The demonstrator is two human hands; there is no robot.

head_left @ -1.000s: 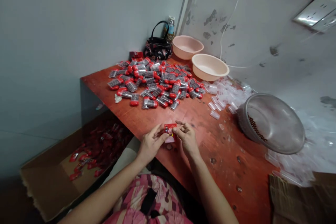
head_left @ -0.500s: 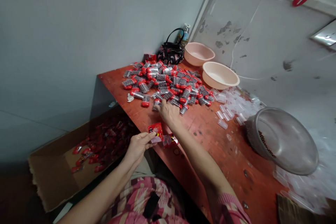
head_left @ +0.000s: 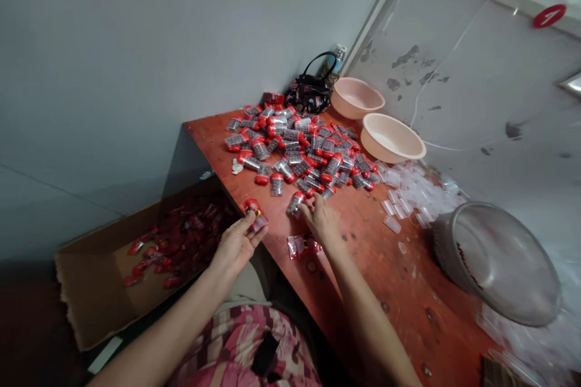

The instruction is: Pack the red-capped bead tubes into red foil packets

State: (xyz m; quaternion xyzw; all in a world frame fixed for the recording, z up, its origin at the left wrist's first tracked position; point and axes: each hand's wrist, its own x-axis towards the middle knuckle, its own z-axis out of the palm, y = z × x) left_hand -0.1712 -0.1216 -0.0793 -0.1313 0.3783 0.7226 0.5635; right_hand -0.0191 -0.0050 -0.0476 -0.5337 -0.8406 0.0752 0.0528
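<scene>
My left hand [head_left: 239, 240] pinches a small red printed packet [head_left: 256, 216] at the table's left edge. My right hand [head_left: 321, 217] has thumb and fingers closed on a small clear bottle [head_left: 296, 203] with a red cap and dark beads inside, just in front of the pile. Below that hand, on the tabletop, lies another red packet [head_left: 296, 247], partly covered by my wrist. Beyond both hands spreads a heap of similar red-capped bottles [head_left: 297, 160].
On the red table [head_left: 385, 290] stand two pale basins [head_left: 394, 148], a grey tub [head_left: 454, 254] and a black handbag [head_left: 309, 97]. Clear empty tubes [head_left: 408, 190] are scattered to the right. Left of the table, a cardboard box [head_left: 97, 308] holds many red packets.
My right hand has drawn back from the pile with a bottle. The packet in my left hand has tilted and shifted left. The view has turned slightly left.
</scene>
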